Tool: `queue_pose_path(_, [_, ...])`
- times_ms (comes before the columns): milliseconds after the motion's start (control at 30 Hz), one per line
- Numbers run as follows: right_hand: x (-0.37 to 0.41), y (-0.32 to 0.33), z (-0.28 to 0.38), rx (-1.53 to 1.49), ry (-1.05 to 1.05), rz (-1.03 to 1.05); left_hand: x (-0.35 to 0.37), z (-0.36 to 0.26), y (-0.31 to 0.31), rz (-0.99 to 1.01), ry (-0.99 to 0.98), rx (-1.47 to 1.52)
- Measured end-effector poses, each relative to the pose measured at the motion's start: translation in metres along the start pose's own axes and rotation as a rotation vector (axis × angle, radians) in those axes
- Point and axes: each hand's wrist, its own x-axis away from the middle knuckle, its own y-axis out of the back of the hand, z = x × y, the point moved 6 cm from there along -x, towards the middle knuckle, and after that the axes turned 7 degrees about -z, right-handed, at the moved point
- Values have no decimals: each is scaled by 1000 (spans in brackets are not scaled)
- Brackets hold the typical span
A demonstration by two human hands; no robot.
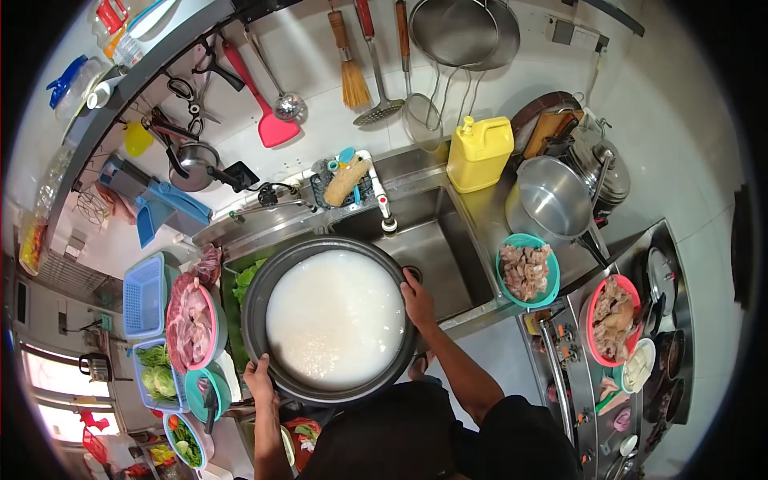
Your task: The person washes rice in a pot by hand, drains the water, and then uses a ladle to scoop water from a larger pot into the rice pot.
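Note:
A large dark grey pot (254, 320) is held level between my hands, in front of the sink (436, 240). Cloudy white liquid (336, 316) fills much of it, with pale grains showing near the lower left. My left hand (261, 382) grips the rim at the lower left. On the right side, my right hand (418, 301) is closed on the rim, thumb on top. The fingers under the pot are hidden. Part of the pot overlaps the left basin, where green leaves (244, 280) show.
A white tap (384, 206) stands behind the sink. To its right are a yellow jug (478, 156), a metal pot (552, 196) and a teal bowl of meat pieces (528, 272). At left sit a pink basin of raw meat (190, 320) and a blue basket (145, 298).

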Motion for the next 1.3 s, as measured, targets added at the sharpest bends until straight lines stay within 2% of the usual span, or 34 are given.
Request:
queue_pose_path(133, [-2, 7, 5, 24, -180, 120, 17, -15, -6, 23, 1, 21])
queue_pose_path(233, [-4, 9, 3, 32, -39, 52, 28, -28, -12, 44, 15, 26])
queue_pose_path(333, [-5, 11, 1, 43, -61, 75, 28, -30, -14, 66, 22, 40])
queue_pose_path(433, [-8, 8, -10, -14, 24, 59, 32, -37, -19, 84, 24, 73])
queue_pose_path(933, [-20, 6, -34, -8, 53, 48, 55, -68, -38, 146, 20, 156])
queue_pose_path(1033, [-21, 8, -34, 21, -18, 79, 54, -67, -39, 152, 16, 149])
queue_pose_path(1133, [-24, 4, -40, 1, 35, 58, 53, -67, -39, 162, 25, 131])
queue_pose_path(1300, [-27, 6, -46, 69, -23, 79, 50, -66, -41, 197, 20, 142])
